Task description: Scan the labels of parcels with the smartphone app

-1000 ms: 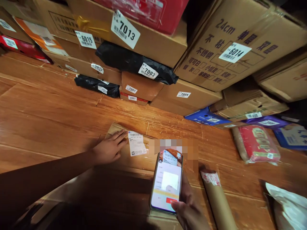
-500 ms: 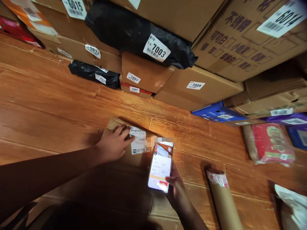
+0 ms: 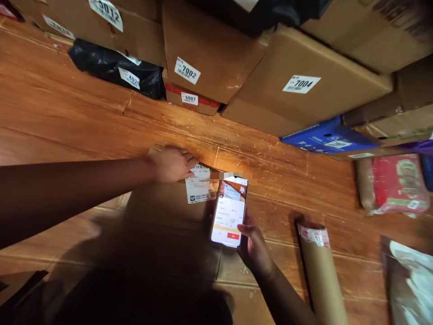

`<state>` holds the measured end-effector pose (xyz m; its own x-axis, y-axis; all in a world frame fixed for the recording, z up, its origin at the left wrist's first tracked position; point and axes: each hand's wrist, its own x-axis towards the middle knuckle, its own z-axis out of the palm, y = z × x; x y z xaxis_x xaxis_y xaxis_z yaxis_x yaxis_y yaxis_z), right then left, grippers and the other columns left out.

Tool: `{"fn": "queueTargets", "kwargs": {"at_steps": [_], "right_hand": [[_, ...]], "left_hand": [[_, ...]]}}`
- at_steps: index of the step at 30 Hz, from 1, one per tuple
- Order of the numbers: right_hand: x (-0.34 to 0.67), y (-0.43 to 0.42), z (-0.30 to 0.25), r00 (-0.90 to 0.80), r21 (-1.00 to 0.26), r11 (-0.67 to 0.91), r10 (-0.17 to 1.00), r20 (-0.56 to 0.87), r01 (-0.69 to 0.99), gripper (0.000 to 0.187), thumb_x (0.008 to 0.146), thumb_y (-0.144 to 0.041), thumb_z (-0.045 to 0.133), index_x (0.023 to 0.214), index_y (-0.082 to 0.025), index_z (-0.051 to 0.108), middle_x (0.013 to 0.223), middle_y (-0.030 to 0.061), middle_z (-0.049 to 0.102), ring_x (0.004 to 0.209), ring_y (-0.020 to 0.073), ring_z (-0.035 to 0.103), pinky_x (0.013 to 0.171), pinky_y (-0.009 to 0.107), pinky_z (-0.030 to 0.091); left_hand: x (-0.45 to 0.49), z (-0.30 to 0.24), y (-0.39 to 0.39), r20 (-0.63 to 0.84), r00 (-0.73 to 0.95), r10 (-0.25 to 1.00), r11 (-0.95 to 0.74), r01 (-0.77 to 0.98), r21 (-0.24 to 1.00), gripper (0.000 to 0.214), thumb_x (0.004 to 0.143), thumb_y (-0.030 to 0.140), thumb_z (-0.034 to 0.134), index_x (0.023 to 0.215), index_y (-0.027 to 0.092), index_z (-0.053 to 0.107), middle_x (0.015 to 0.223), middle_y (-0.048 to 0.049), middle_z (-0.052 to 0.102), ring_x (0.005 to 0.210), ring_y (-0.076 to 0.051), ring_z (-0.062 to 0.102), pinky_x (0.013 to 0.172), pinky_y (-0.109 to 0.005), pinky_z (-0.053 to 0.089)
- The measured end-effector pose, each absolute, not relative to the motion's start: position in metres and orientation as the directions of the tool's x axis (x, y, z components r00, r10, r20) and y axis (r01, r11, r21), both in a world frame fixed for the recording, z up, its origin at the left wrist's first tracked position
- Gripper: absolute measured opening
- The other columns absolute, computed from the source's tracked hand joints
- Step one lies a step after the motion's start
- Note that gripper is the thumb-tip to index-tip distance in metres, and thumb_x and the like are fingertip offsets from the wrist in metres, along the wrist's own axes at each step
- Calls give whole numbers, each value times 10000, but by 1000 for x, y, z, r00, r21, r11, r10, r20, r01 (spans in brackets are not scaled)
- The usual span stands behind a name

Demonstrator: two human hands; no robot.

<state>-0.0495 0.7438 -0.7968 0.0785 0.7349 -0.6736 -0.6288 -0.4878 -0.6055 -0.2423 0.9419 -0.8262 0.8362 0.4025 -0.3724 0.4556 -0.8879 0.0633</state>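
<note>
A brown cardboard box (image 3: 162, 203) lies on the floor in front of me, its near part in deep shadow. On its top is a white shipping label (image 3: 200, 186) with a barcode and printed text. My left hand (image 3: 172, 164) is at the box's far edge, fingers together and bent over it, covering the label's upper left corner. In my right hand (image 3: 252, 241) is a smartphone (image 3: 228, 212), held upright over the box's right side with the thumb by a red button on the lit screen. The screen shows a camera picture above a form.
Cardboard boxes (image 3: 304, 101) with numbered labels are stacked along the far side. A black wrapped parcel (image 3: 101, 67) and a blue box (image 3: 324, 135) are among them. To the right lie a cardboard tube (image 3: 320, 271), a red package (image 3: 389, 185) and a white-grey bag (image 3: 412, 280).
My left hand has gone from spread fingers on the box to fingers closed over its far edge. The view has moved closer to the stacked boxes. The phone stays in my right hand.
</note>
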Motion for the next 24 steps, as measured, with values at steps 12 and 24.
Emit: {"fn": "queueTargets", "kwargs": {"at_steps": [12, 24], "right_hand": [[-51, 745, -798, 109, -639, -497, 734, -671, -587, 712, 618, -223, 681, 1294, -291, 467, 1159, 10, 709, 1151, 326, 600, 987, 485, 490], [-51, 742, -799, 105, -636, -494, 735, -670, -593, 737, 605, -206, 686, 1296, -284, 445, 1098, 13, 727, 1121, 310, 622, 978, 476, 503]], "left_hand": [[-237, -818, 948, -437, 808, 395, -870, 482, 105, 464, 959, 463, 342, 1134, 92, 558, 1112, -171, 661, 1096, -303, 585, 873, -362, 437], [-238, -824, 934, -318, 809, 494, -837, 542, 79, 430, 945, 432, 318, 1082, 109, 566, 1066, -152, 678, 1090, -313, 582, 915, -429, 384]]}}
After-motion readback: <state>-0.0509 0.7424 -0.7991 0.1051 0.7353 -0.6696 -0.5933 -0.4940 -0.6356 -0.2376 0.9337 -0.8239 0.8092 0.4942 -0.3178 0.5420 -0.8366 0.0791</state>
